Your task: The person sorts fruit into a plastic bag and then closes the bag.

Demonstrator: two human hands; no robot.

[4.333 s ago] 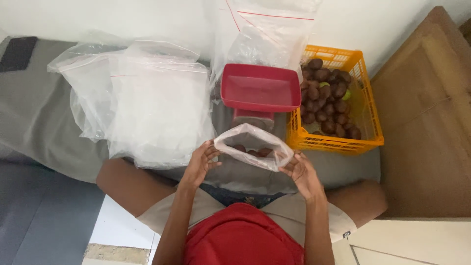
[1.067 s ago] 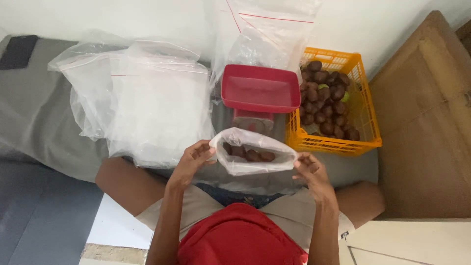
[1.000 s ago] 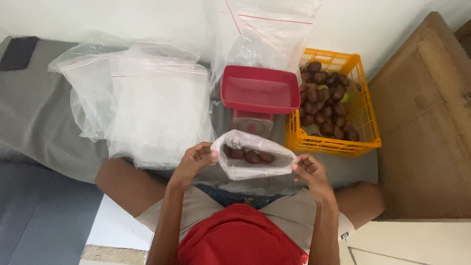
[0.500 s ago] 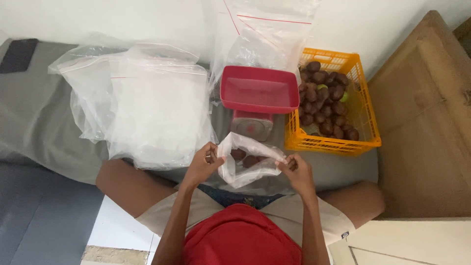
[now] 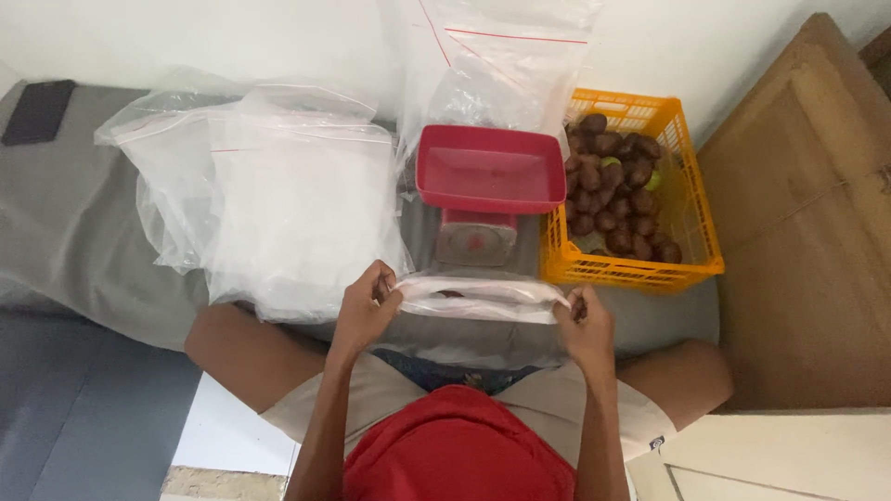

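My left hand (image 5: 365, 307) and my right hand (image 5: 585, 324) each pinch one end of the top of a small clear plastic bag (image 5: 478, 299). The bag is stretched flat between them above my lap, its mouth pulled closed. A dark fruit shows faintly through the plastic near the middle. Just beyond the bag stands a red kitchen scale (image 5: 487, 186) with an empty red tray on top.
An orange plastic basket (image 5: 650, 269) of dark brown fruits sits right of the scale. A pile of large clear bags (image 5: 278, 195) lies to the left, another bag (image 5: 501, 65) leans on the wall. A black phone (image 5: 37, 109) is far left; a brown board (image 5: 807, 232) is right.
The bag was held open with the fruits visible inside. My hands have since moved apart and pulled its mouth flat and closed.
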